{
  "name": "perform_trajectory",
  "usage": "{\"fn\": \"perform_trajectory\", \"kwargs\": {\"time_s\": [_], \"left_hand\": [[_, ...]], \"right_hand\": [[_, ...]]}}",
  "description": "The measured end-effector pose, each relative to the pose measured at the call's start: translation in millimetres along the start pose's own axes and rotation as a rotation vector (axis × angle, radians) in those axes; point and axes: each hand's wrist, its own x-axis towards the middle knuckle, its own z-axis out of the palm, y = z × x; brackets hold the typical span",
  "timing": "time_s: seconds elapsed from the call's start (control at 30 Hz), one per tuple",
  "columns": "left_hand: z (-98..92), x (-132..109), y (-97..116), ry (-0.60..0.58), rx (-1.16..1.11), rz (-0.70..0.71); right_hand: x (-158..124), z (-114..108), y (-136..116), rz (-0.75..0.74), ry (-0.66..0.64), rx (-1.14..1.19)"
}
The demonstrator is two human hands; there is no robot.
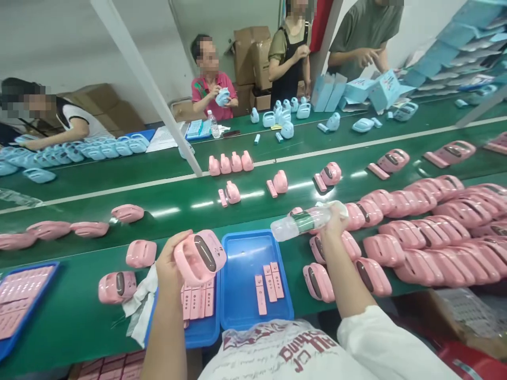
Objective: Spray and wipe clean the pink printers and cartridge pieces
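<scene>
My left hand (169,258) is closed on a pink plastic device (204,257) with a carry handle, a dark oval panel and a small printed face. It is held tilted above a blue tray (202,335) of pink bars. My right hand (335,219) grips a clear plastic bottle (301,222), lying nearly level with its far end pointing left. A white cloth or tissue (339,208) shows at the same hand. Below and between my hands sits a second blue tray (241,295) with three pink button bars (270,283).
Rows of pink devices (439,266) crowd the right side. A green conveyor (178,192) carries more pink pieces. White cloth (144,301) lies left of my forearm. Several people work across the belt among light blue devices (279,116). A slanted white post (146,84) rises at left.
</scene>
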Motion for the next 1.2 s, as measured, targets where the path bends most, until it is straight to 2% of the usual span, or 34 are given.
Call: {"fn": "perform_trajectory", "kwargs": {"time_s": [0.1,0.23,0.33,0.47,0.53,0.6,0.63,0.7,0.73,0.8,0.83,0.9,0.97,1.03,1.1,1.2], "left_hand": [[14.0,-4,9,-0.006,-0.304,-0.198],[34.9,-1,31,-0.107,-0.499,-0.348],[50.7,0,48,-0.137,-0.579,-0.472],[67.0,3,61,-0.156,-0.635,-0.659],[72.1,3,62,-0.182,-0.666,-0.663],[76.5,2,61,-0.222,-0.7,-0.633],[78.9,2,60,-0.24,-0.719,-0.625],[84.6,0,60,-0.274,-0.751,-0.601],[87.9,-1,60,-0.288,-0.761,-0.583],[94.3,-4,62,-0.291,-0.768,-0.554],[96.8,-4,63,-0.285,-0.77,-0.544],[99.9,-6,65,-0.272,-0.766,-0.531],[100.2,-6,66,-0.264,-0.743,-0.519],[99.0,-6,66,-0.284,-0.712,-0.529],[97.8,-7,67,-0.319,-0.717,-0.572],[97.1,-8,71,-0.353,-0.769,-0.633]], "right_hand": [[2,11,-5,-0.241,-0.022,-0.125],[-6,35,-1,-0.476,-0.307,-0.259],[-16,44,9,-0.552,-0.469,-0.341],[-15,38,5,-0.576,-0.564,-0.446],[-11,35,-12,-0.564,-0.573,-0.503],[-15,35,-39,-0.531,-0.514,-0.563],[-21,36,-54,-0.498,-0.435,-0.592],[-47,37,-84,-0.505,-0.417,-0.559],[-66,37,-97,-0.524,-0.47,-0.447],[-107,36,-114,-0.664,-0.713,-0.221],[-128,34,-118,-0.766,-0.852,-0.157],[-160,29,-118,-0.945,-0.914,-0.076],[-177,22,-111,-1.106,-0.949,-0.037],[-178,17,-105,-1.257,-1.022,-0.006],[-170,16,-104,-1.339,-1.055,0.042],[-159,18,-107,-1.286,-1.033,0.084]]}}
